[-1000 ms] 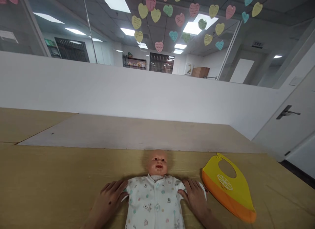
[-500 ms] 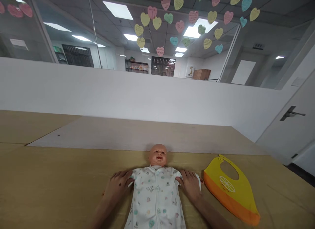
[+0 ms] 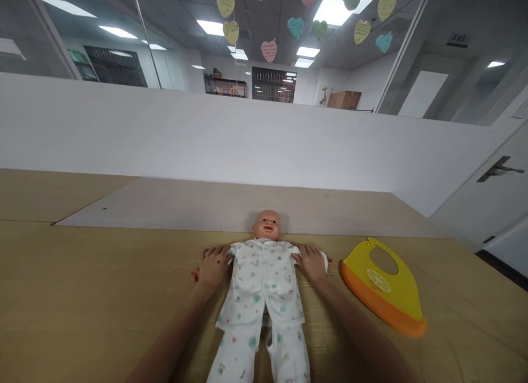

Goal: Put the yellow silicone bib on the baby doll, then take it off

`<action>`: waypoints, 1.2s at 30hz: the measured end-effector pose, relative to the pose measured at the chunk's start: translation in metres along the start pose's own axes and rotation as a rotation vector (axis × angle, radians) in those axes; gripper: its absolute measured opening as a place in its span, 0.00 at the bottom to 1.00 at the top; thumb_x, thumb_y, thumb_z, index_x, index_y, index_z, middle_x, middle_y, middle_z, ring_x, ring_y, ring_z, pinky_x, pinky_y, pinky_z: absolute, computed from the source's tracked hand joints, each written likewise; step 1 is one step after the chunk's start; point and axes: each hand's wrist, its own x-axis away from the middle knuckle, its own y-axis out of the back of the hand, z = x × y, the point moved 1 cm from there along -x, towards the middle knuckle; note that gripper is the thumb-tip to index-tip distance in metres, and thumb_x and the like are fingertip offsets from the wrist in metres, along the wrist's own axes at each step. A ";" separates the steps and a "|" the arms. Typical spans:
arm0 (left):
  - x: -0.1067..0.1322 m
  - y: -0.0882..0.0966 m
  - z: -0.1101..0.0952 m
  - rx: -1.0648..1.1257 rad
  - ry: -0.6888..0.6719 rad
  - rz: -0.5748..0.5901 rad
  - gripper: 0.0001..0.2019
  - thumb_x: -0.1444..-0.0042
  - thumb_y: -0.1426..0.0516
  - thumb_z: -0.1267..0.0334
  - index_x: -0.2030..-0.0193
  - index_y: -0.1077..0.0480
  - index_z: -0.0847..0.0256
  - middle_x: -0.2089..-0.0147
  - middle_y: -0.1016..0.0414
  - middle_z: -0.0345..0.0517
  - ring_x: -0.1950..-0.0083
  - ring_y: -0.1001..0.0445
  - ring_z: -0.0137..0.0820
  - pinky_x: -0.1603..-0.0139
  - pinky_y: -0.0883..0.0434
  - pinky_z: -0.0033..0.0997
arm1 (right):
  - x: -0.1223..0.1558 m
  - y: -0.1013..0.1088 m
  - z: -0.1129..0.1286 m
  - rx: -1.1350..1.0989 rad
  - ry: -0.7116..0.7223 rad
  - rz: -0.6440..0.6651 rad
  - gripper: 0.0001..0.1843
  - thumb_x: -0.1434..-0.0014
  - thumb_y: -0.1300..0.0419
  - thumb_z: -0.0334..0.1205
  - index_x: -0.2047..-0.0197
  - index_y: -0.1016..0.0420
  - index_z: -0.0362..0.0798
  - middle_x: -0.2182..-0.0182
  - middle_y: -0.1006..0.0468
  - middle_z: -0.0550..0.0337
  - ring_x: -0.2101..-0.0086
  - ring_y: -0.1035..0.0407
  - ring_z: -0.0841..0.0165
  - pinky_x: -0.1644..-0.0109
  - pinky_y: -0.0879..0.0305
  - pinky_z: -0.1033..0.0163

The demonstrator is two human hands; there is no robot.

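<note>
A baby doll (image 3: 263,273) in white printed pyjamas lies on its back on a wooden table (image 3: 103,295), head pointing away from me. My left hand (image 3: 213,265) lies flat, fingers spread, on the doll's sleeve at its left side as I see it. On the other side my right hand (image 3: 312,262) rests flat over the other sleeve, fingers stretched out. Both hands press the sleeves down and hold nothing. A yellow and orange silicone bib (image 3: 383,287) lies on the table just right of my right hand.
A low white partition wall (image 3: 206,141) runs behind the table, with glass above it carrying paper hearts (image 3: 269,49). A white door with a handle (image 3: 499,167) stands at the right. A paler board (image 3: 206,207) covers the table's far part.
The view has tilted down and drawn back, so the doll's legs now show. Both arms have stretched farther out, with the hands still flat on the doll's sleeves.
</note>
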 end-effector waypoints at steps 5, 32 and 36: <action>-0.009 -0.008 -0.004 -0.094 0.045 -0.068 0.17 0.37 0.52 0.59 0.49 0.27 0.59 0.51 0.23 0.57 0.48 0.30 0.49 0.41 0.44 0.58 | -0.026 -0.009 -0.003 0.022 -0.007 -0.018 0.24 0.32 0.56 0.54 0.54 0.28 0.46 0.59 0.24 0.51 0.57 0.31 0.60 0.57 0.43 0.59; -0.116 -0.040 0.037 -0.076 -0.067 -0.038 0.12 0.39 0.51 0.65 0.52 0.32 0.61 0.53 0.24 0.52 0.51 0.31 0.41 0.38 0.47 0.53 | -0.125 -0.034 -0.019 0.113 0.024 -0.019 0.24 0.31 0.57 0.51 0.53 0.29 0.43 0.57 0.26 0.47 0.55 0.35 0.59 0.55 0.46 0.59; -0.127 -0.043 0.037 -0.099 -0.038 -0.026 0.10 0.41 0.49 0.65 0.54 0.31 0.56 0.56 0.23 0.50 0.52 0.30 0.42 0.38 0.46 0.55 | -0.134 -0.042 -0.022 0.120 0.078 -0.034 0.23 0.31 0.56 0.50 0.52 0.29 0.42 0.57 0.27 0.47 0.56 0.36 0.60 0.55 0.47 0.59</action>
